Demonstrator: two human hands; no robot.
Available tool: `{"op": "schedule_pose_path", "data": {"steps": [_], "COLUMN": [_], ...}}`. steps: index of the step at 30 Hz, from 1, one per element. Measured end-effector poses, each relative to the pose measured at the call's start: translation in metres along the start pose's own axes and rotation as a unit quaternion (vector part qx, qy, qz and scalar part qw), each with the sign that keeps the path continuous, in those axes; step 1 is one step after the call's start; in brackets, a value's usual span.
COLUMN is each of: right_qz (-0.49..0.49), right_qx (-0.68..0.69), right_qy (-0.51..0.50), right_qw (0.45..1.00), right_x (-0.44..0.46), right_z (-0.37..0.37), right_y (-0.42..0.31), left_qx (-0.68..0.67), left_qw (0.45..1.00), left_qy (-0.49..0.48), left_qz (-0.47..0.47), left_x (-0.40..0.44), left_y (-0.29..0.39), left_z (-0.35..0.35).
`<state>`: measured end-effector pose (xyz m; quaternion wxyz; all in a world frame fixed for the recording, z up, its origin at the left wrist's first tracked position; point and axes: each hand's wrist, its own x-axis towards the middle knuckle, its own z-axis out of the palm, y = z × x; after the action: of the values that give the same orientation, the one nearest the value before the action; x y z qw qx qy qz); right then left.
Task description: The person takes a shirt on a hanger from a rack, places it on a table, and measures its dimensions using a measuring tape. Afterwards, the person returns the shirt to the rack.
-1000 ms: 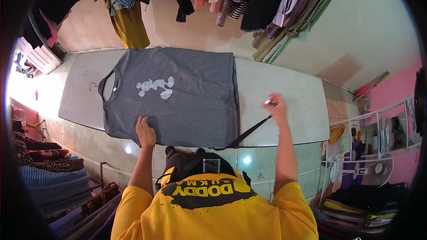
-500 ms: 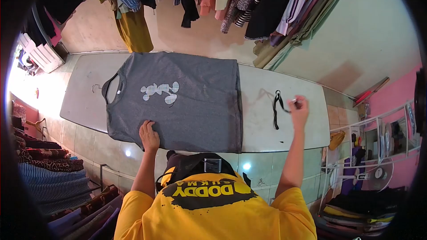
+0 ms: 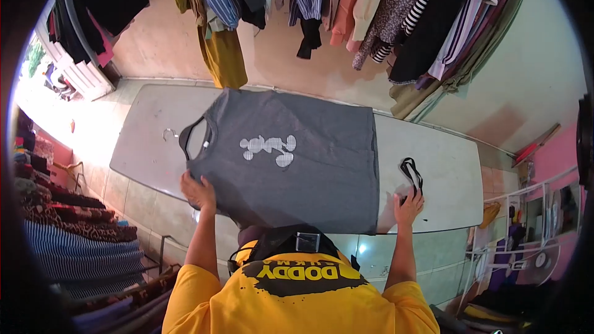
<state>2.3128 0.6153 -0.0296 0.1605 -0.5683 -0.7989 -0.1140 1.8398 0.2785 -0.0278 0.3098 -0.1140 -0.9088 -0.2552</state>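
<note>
A dark grey T-shirt [image 3: 328, 173] with a pale checked mouse-figure print lies flat on a long white table. Its collar faces left, around a black hanger [image 3: 184, 142] whose metal hook sticks out. My left hand [image 3: 199, 195] rests at the near shoulder edge of the shirt, fingers apart. On the bare right part of the table lies a looped black strap [image 3: 411, 167]. My right hand [image 3: 408, 209] is closed on its near end, just right of the shirt's hem. Part of what those fingers hold is hidden.
The table [image 3: 451, 173] stands close to the wall. Clothes [image 3: 377, 18] hang above its far side. Folded and hanging fabrics [image 3: 93, 253] fill the lower left, and a white rack [image 3: 526, 222] with a fan stands at the right.
My right hand has come down from above the table onto the strap's near end. My left hand has shifted along the shirt towards the collar. The camera view has turned slightly.
</note>
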Motion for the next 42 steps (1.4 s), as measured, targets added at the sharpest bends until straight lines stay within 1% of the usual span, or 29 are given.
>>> {"op": "schedule_pose_path", "data": {"steps": [1, 2, 3, 4, 5, 6, 7, 9, 10, 12, 13, 14, 15, 16, 18, 19, 20, 21, 22, 24, 27, 29, 30, 34, 36, 38, 40, 41, 42], "right_qz": [0.026, 0.036, 0.030, 0.027, 0.035, 0.051, 0.046, 0.048, 0.055, 0.067, 0.103, 0.139, 0.131, 0.122, 0.107, 0.131, 0.153, 0.156, 0.157, 0.116, 0.148, 0.113, 0.117, 0.121, 0.088, 0.044, -0.041, -0.095, -0.084], "right_qx": [0.008, 0.007, 0.066, 0.124, 0.153, 0.151, 0.186, 0.216, 0.169, 0.114, 0.130, 0.147, 0.138, 0.128, 0.148, 0.172, 0.198, 0.203, 0.209, 0.223, 0.264, 0.279, 0.286, 0.425, 0.391, 0.325, 0.248, 0.196, 0.187], "right_qy": [-0.004, 0.000, 0.016, 0.033, 0.044, 0.051, 0.038, 0.033, 0.044, 0.061, 0.021, -0.019, -0.025, -0.031, -0.029, -0.037, -0.046, -0.068, -0.088, -0.130, -0.171, -0.275, -0.288, -0.099, -0.013, 0.111, 0.141, 0.131, 0.141], "right_qw": [1.000, 0.999, 0.997, 0.991, 0.987, 0.986, 0.981, 0.975, 0.983, 0.989, 0.986, 0.979, 0.981, 0.984, 0.983, 0.976, 0.967, 0.964, 0.961, 0.959, 0.938, 0.913, 0.907, 0.892, 0.916, 0.938, 0.958, 0.967, 0.968], "right_x": [-0.003, -0.007, -0.012, -0.019, -0.029, -0.041, -0.053, -0.076, -0.085, -0.101, -0.108, -0.118, -0.129, -0.140, -0.170, -0.187, -0.204, -0.225, -0.246, -0.293, -0.343, -0.383, -0.398, -0.327, -0.272, -0.224, -0.198, -0.190, -0.193], "right_z": [-0.004, -0.007, -0.010, -0.013, -0.019, -0.021, -0.023, -0.027, -0.029, -0.033, -0.037, -0.041, -0.044, -0.046, -0.048, -0.055, -0.062, -0.061, -0.060, -0.044, -0.038, -0.035, -0.045, -0.105, -0.158, -0.214, -0.252, -0.275, -0.277], "right_y": [-0.014, -0.029, -0.045, -0.065, -0.092, -0.120, -0.146, -0.195, -0.218, -0.253, -0.269, -0.284, -0.299, -0.312, -0.329, -0.342, -0.355, -0.365, -0.375, -0.390, -0.430, -0.452, -0.465, -0.499, -0.522, -0.553, -0.588, -0.609, -0.626], "left_qx": [0.103, 0.063, 0.023, -0.003, -0.026, -0.061, -0.103, -0.314, -0.322, -0.372, -0.379, -0.359, -0.340, -0.348, -0.242, -0.246, -0.255, -0.263, -0.269, -0.278, -0.299, -0.303, -0.289, -0.309, -0.320, -0.340, -0.330, -0.318, -0.303], "left_qw": [0.990, 0.985, 0.954, 0.928, 0.894, 0.889, 0.851, 0.769, 0.766, 0.726, 0.722, 0.754, 0.785, 0.780, 0.897, 0.896, 0.910, 0.921, 0.921, 0.927, 0.911, 0.900, 0.902, 0.875, 0.855, 0.799, 0.778, 0.754, 0.726], "left_qy": [0.049, -0.096, -0.240, -0.327, -0.412, -0.419, -0.466, -0.461, -0.467, -0.445, -0.452, -0.415, -0.376, -0.382, -0.316, -0.318, -0.298, -0.275, -0.272, -0.253, -0.272, -0.270, -0.277, -0.311, -0.337, -0.360, -0.358, -0.350, -0.339], "left_qz": [-0.081, -0.133, -0.176, -0.177, -0.172, -0.171, -0.220, -0.313, -0.304, -0.368, -0.363, -0.360, -0.357, -0.352, -0.190, -0.187, -0.133, -0.080, -0.080, -0.006, 0.076, 0.157, 0.161, 0.207, 0.230, 0.341, 0.397, 0.456, 0.516], "left_x": [0.011, 0.021, 0.033, 0.043, 0.054, 0.064, 0.071, 0.071, 0.077, 0.090, 0.098, 0.108, 0.119, 0.132, 0.153, 0.165, 0.177, 0.187, 0.196, 0.214, 0.243, 0.259, 0.268, 0.309, 0.328, 0.347, 0.367, 0.377, 0.389], "left_y": [-0.013, -0.030, -0.048, -0.070, -0.088, -0.084, -0.095, -0.115, -0.121, -0.131, -0.138, -0.145, -0.148, -0.150, -0.156, -0.162, -0.167, -0.172, -0.174, -0.175, -0.182, -0.196, -0.204, -0.209, -0.219, -0.227, -0.239, -0.249, -0.261], "left_z": [0.008, 0.013, 0.017, 0.029, 0.043, 0.034, 0.046, 0.061, 0.066, 0.070, 0.072, 0.073, 0.074, 0.073, 0.065, 0.062, 0.059, 0.053, 0.043, 0.018, -0.016, -0.027, -0.036, -0.050, -0.053, -0.054, -0.058, -0.055, -0.051]}}
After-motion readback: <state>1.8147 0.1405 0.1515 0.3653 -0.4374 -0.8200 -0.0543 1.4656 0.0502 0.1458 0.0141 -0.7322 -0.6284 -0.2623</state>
